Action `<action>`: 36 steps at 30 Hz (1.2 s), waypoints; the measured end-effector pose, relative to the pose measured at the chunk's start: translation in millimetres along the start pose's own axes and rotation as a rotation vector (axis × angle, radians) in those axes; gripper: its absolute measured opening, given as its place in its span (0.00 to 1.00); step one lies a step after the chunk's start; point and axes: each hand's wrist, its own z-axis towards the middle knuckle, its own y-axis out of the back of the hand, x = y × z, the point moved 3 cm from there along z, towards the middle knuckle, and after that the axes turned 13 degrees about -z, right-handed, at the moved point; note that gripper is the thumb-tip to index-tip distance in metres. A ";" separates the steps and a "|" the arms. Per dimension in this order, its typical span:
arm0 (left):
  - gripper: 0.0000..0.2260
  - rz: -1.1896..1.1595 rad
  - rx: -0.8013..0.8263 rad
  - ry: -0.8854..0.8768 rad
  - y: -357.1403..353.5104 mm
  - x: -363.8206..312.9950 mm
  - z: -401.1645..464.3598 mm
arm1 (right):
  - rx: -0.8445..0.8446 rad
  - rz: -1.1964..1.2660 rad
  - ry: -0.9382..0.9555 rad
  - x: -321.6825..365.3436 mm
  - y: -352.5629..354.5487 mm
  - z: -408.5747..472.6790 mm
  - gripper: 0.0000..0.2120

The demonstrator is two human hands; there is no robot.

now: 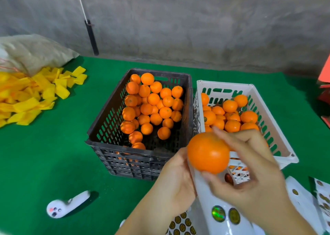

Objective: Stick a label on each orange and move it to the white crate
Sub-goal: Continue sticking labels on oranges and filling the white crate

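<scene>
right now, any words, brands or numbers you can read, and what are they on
None can be read.
Round gold stickers on the label sheet: print too small.
Holographic sticker and dark gold sticker on the white backing strip: blurred.
Sticker on an orange in the white crate: too small.

Fruit-packing workroom: bare concrete wall (196, 20), green-covered counter (53, 154), black crate (107, 133) of oranges centre, yellow foam sleeves (26, 99) heaped left, label sheets (182, 224) bottom.

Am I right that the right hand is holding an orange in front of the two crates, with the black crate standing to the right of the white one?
Not quite. In the head view the black slatted plastic crate stands left of the white slatted plastic crate. The right hand does hold the round orange in front of them.
</scene>
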 end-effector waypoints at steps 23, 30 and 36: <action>0.13 1.632 -0.315 -0.095 93.5 -100.4 233.5 | -0.045 1.196 -1.074 -93.5 -57.9 -23.0 0.26; 0.41 2.514 0.058 0.683 167.5 -72.4 277.0 | -0.023 1.205 -1.131 -109.1 -63.8 -42.3 0.23; 0.40 2.425 -0.070 0.580 167.1 -88.0 282.0 | -0.074 1.152 -1.125 -119.9 -61.9 -48.6 0.22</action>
